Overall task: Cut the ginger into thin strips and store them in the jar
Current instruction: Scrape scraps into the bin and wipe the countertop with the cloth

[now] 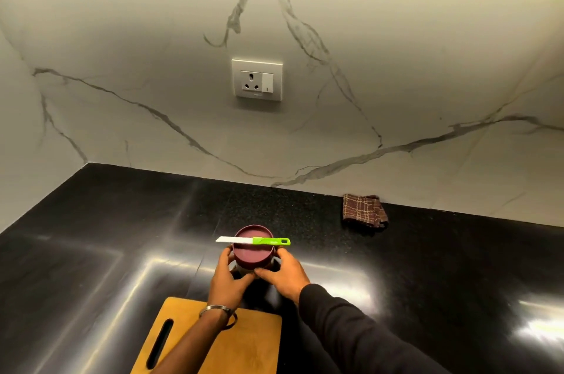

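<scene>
Maroon-lidded jar (252,263), clamped between left hand (227,277) and right hand (282,274), carries a loose knife (253,241); keep level, grip the rigid sides.

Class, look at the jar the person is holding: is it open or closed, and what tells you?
Closed. The maroon lid sits flat on the jar, and the green-handled knife lies across it.

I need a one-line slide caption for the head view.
Both hands hold a maroon-lidded jar, green-handled knife balanced on top.
</scene>
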A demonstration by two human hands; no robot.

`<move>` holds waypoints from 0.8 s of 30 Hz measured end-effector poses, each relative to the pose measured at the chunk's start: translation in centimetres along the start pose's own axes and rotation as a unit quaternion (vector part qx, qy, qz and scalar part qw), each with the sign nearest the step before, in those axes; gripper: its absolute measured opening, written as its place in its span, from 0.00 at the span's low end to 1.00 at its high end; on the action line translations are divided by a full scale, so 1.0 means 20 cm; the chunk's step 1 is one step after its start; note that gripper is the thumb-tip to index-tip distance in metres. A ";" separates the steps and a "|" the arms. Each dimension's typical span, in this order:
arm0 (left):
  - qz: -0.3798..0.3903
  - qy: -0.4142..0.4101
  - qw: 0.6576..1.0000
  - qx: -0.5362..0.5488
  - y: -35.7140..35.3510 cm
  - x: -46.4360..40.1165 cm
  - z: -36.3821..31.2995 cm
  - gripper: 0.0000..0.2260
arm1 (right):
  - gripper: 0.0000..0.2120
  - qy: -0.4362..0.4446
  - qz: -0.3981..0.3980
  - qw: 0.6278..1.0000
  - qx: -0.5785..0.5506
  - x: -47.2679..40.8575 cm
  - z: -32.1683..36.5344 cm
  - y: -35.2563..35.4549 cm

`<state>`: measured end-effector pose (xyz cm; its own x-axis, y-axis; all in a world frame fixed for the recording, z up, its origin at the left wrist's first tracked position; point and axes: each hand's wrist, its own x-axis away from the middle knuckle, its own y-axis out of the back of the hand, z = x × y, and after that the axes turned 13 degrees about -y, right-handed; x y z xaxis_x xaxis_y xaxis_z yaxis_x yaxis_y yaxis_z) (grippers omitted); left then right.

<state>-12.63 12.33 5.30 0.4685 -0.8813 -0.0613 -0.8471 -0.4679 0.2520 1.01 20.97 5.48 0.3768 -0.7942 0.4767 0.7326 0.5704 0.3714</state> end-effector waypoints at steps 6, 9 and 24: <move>0.023 -0.012 1.000 0.009 -0.17 -0.13 -0.03 0.32 | 0.23 -0.007 -0.044 0.998 -0.046 -0.10 -0.07 0.14; 0.050 -0.016 0.999 0.013 -0.28 -0.24 -0.06 0.33 | 0.22 -0.015 -0.072 0.996 -0.050 -0.16 -0.09 0.26; 0.115 -0.026 0.993 0.002 -0.83 -0.79 -0.24 0.33 | 0.25 -0.014 -0.119 0.989 -0.087 -0.55 -0.02 0.83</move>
<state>-4.82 34.33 6.84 0.2491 -0.9670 -0.0532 -0.9313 -0.2542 0.2608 9.27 39.05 6.03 0.1672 -0.8946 0.4144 0.8863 0.3205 0.3343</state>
